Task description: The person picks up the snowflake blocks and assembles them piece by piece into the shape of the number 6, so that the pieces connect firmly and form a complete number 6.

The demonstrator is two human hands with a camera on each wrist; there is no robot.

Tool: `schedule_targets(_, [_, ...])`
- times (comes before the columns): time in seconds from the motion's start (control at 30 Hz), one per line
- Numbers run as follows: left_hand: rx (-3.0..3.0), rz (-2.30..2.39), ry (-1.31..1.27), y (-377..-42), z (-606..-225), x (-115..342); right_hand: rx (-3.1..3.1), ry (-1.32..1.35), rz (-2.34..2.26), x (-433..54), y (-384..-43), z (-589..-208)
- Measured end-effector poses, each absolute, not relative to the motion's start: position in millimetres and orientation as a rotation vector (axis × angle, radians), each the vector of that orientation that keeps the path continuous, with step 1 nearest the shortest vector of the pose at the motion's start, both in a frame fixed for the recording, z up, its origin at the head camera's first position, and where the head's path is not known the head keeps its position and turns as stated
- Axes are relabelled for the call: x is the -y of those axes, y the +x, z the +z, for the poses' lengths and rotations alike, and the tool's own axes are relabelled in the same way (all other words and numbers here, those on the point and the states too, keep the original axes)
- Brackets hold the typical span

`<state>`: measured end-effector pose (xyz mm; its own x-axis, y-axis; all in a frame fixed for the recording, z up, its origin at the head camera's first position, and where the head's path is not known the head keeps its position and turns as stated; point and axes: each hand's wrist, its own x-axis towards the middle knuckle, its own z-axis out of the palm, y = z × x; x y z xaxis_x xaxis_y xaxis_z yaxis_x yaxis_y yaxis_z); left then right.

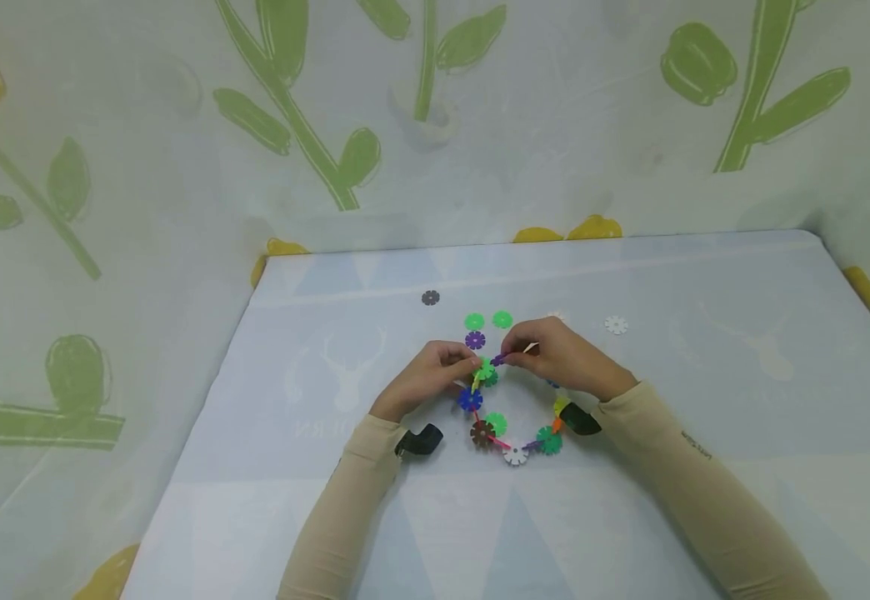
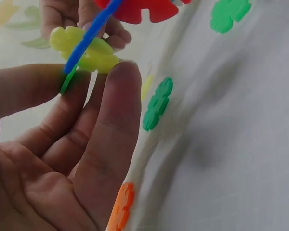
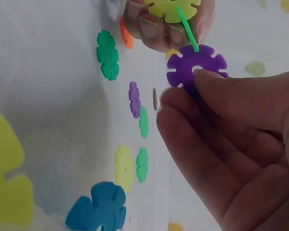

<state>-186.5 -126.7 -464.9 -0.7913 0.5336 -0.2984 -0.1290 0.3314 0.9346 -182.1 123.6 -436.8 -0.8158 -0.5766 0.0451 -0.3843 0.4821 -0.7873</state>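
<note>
I take the chain of slotted discs [image 1: 513,458] as my landmark; it lies in a curve on the table [image 1: 240,500], its far-left end lifted between two hands. Left hand [image 1: 429,375], at that end: fingers pinching where a yellow disc [image 3: 171,10] and a bright green disc [image 3: 188,30] meet; exactly which of the two takes the grip I cannot tell. Right hand [image 1: 562,358], across the chain's far side: thumb and fingers pinching a purple disc [image 3: 183,67], whose notched edge meets the edge-on green one. I read the step as joining purple to the chain's end; whether the slots are fully seated I cannot make out. Next move, I judge, calls for the left hand to steady the green while the right keeps purple square to it and presses slot into slot, gently, so the lifted end does not twist. Around the chain: a loose green disc [image 1: 496,423] inside its curve; a loose purple disc [image 1: 475,340] and two spare green discs [image 1: 474,322] just beyond its far side; a dark disc [image 1: 431,297] beyond and left; a white disc [image 1: 616,325] beyond and right. The chain's right-hand end runs under the right hand, hidden from me.
</note>
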Motion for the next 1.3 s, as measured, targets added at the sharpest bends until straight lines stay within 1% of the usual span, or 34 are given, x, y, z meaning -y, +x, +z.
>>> schedule_targets(0.5, [-2.101,1.569,0.319,-180.7,-465.5,117.7,-2.624,-0.886,-1.215,-120.4,-176.9,-432.4])
schedule_targets(1.0, [-1.991,1.705,0.194,-177.1,-465.0,108.3,-2.661,-0.947,-1.213,-117.4,-171.6,-432.7])
schedule_targets(1.13, [-2.01,1.641,0.265,-178.3,-464.9,108.5,-2.611,-0.918,-1.238,-122.4,-173.1,-428.9])
schedule_targets(1.3, [-1.988,1.569,0.427,-179.3,-462.9,111.5,-2.548,-0.956,-1.255,-123.4,-175.8,-427.4])
